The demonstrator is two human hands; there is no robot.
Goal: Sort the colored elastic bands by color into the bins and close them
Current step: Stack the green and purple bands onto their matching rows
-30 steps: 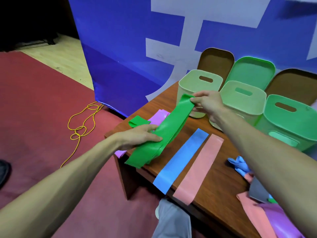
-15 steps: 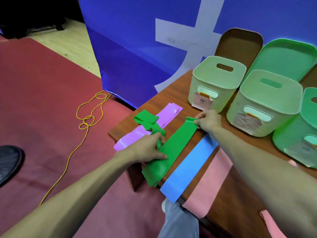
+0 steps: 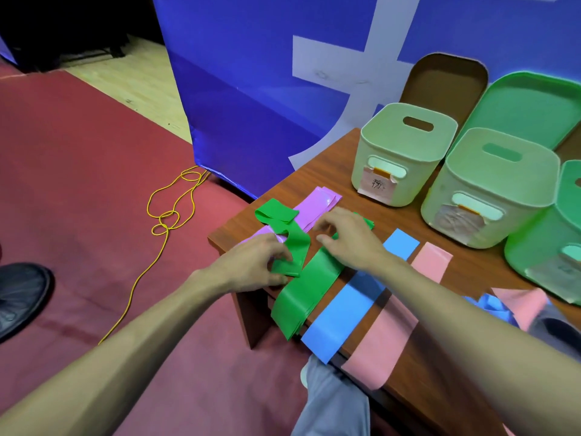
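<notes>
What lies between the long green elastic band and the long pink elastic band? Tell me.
One flat blue elastic band, lying parallel beside both on the wooden table, per the head view.

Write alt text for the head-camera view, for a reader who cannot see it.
At a table corner, the left hand pinches a twisted green band; the right hand is over a flat green band. A purple band, a blue band and a pink band lie alongside; open bins stand behind.
</notes>
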